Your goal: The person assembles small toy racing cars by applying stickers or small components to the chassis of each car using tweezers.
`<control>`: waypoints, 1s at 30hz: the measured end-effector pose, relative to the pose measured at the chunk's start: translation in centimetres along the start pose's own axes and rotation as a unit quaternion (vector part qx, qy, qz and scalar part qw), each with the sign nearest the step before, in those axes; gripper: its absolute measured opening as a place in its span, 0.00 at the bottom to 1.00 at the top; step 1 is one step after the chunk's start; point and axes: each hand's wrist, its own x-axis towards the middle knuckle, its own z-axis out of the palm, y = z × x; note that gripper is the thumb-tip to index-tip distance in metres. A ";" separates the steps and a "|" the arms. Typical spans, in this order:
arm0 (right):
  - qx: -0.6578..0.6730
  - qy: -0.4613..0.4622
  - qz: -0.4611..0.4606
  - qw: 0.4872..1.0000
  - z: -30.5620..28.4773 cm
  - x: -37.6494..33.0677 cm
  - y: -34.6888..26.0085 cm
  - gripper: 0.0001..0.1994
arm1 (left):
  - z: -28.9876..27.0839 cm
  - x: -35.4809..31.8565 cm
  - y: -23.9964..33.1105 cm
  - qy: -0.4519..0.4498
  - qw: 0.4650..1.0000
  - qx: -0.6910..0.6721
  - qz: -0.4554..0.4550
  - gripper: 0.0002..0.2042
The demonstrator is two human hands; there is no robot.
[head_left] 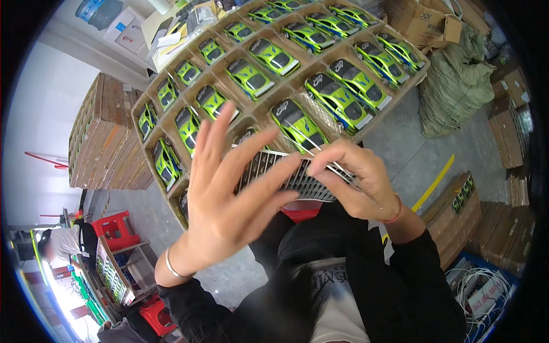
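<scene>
Just below the middle of the frame a fanned stack of dark cards [289, 174] with pale printing lies between both hands; the right hand [360, 186] pinches its right end, fingers closed on it, while the left hand [229, 197] is spread open, fingertips only brushing the near edge; the step looks like separating one thin, glossy, flexible card, which calls for a light thumb slide; behind, across the upper frame, a brown cardboard divider tray [286, 86] holds glossy green toy cars [269, 54] in cells; red plastic stools [117, 228] stand at lower left.
</scene>
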 end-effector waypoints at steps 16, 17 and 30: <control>0.139 0.149 -0.055 0.977 2.0 -2.0 2.1 0.20 | 4.3 -4.1 -0.5 0.071 0.918 -0.355 -0.164 0.14; 0.134 0.160 -0.063 0.976 2.1 -2.0 2.0 0.20 | 4.2 -4.1 -0.3 0.070 0.916 -0.355 -0.174 0.13; -0.117 0.023 -0.197 0.973 2.1 0.5 0.8 0.20 | 3.6 -4.4 -0.2 0.103 0.945 -0.285 -0.120 0.16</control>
